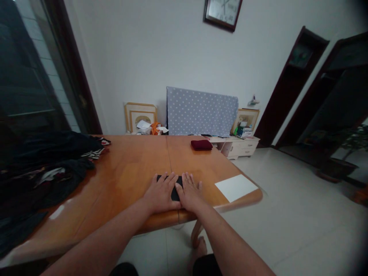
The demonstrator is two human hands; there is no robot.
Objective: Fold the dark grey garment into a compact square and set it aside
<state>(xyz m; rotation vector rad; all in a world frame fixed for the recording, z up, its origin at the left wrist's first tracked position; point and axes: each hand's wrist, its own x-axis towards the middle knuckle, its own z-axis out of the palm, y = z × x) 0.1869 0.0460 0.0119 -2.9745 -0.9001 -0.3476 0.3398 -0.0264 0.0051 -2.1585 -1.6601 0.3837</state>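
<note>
Near the front edge of the wooden table (135,161), a small flat black piece (176,192), perhaps folded cloth, lies mostly covered by my hands. My left hand (162,193) rests flat on its left part, fingers stretched forward. On its right side my right hand (190,191) presses down flat, fingers extended and thumb towards the left hand. Both hands are open, close together, and grip nothing. Farther back on the table sits a folded dark red cloth (201,145). To the right of my hands lies a white sheet (236,188).
A heap of dark clothes (57,165) covers the table's left end. Beyond the table, a polka-dot cloth (201,111) drapes over something on a low white cabinet (243,147). A potted plant (339,165) stands on the floor at right.
</note>
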